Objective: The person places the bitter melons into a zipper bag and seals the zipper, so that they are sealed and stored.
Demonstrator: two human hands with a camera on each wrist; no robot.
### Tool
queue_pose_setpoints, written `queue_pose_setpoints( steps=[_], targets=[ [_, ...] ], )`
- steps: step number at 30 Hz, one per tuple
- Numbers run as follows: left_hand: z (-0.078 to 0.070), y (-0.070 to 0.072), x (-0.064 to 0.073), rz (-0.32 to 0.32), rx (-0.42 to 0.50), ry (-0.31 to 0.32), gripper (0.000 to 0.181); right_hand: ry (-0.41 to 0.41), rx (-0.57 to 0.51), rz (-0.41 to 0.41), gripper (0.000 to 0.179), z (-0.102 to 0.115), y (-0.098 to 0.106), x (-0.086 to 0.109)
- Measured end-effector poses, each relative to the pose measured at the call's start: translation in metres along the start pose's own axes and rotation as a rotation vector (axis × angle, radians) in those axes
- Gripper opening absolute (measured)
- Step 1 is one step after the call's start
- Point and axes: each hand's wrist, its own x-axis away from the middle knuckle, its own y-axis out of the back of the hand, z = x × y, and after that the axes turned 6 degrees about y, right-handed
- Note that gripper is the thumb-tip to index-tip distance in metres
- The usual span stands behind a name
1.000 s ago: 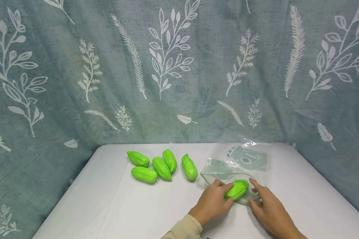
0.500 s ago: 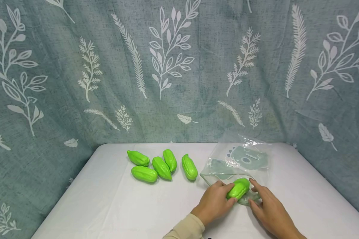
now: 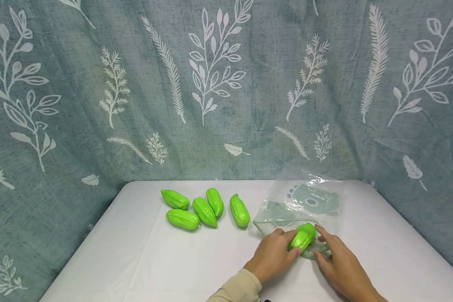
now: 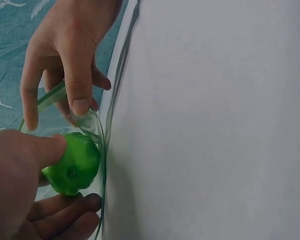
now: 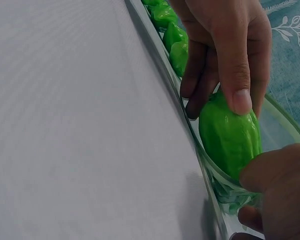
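My left hand (image 3: 273, 255) grips a bright green ribbed bitter melon (image 3: 303, 236), thumb on one side and fingers on the other. The melon lies within the opening of a clear plastic zip bag (image 3: 273, 211) with a grey-green cartoon print. In the right wrist view its lower end dips past the bag's green rim (image 5: 284, 116). My right hand (image 3: 341, 266) holds the bag's mouth at its right side, index finger and thumb spread apart at the edge. The left wrist view shows the melon's rounded end (image 4: 75, 165) facing the camera; part of the right fingers' hold is hidden.
Several more bitter melons (image 3: 182, 219) lie on the white table (image 3: 136, 260) left of the bag. A single melon (image 3: 239, 211) lies closest to the bag's left corner. A patterned grey-green curtain (image 3: 219, 105) hangs behind the table and on both sides.
My left hand has moved slightly right and forward, taking the bitter melon a little deeper into the bag's mouth and turning it more lengthwise. The right hand stays nearly still.
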Motion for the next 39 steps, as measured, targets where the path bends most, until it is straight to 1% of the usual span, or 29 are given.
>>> queue_pose_setpoints(
  steps=[7, 13, 15, 18, 21, 25, 27, 29, 32, 35, 37, 39],
  targets=[
    [-0.004, -0.001, -0.003, -0.003, -0.042, 0.007, 0.042, 0.017, -0.002, -0.024, 0.08, -0.002, 0.0, 0.001],
    [-0.006, -0.002, -0.004, -0.021, -0.066, 0.008, 0.043, -0.012, -0.002, -0.012, 0.079, -0.002, -0.001, 0.001],
    [-0.006, -0.003, -0.003, -0.018, -0.057, 0.019, 0.046, -0.025, -0.006, -0.001, 0.078, -0.001, -0.001, 0.0],
    [-0.004, -0.003, -0.001, 0.006, -0.034, 0.036, 0.05, -0.046, -0.015, 0.023, 0.078, -0.001, -0.002, 0.001],
    [-0.003, 0.001, 0.003, 0.03, -0.007, 0.034, 0.05, -0.051, -0.017, 0.035, 0.078, -0.001, -0.002, 0.001],
    [-0.004, 0.008, 0.009, 0.03, -0.007, -0.017, 0.048, -0.03, -0.011, 0.012, 0.079, -0.002, -0.001, 0.001],
    [-0.005, 0.013, 0.013, 0.03, -0.026, -0.047, 0.048, -0.02, -0.01, -0.002, 0.08, -0.003, 0.0, 0.001],
    [-0.006, 0.016, 0.016, 0.043, -0.065, -0.08, 0.048, -0.013, -0.009, -0.01, 0.08, -0.003, 0.0, 0.002],
    [-0.008, 0.019, 0.023, 0.056, -0.156, -0.138, 0.047, -0.009, -0.012, -0.008, 0.079, -0.003, 0.0, 0.003],
    [-0.009, 0.02, 0.028, 0.048, -0.245, -0.206, 0.047, -0.007, -0.003, 0.001, 0.078, -0.004, 0.0, 0.003],
    [-0.009, 0.019, 0.028, 0.035, -0.275, -0.239, 0.048, -0.007, -0.005, 0.003, 0.078, -0.004, 0.0, 0.003],
    [-0.011, 0.018, 0.028, 0.034, -0.288, -0.259, 0.05, -0.004, 0.0, -0.003, 0.078, -0.004, 0.0, 0.002]
  ],
)
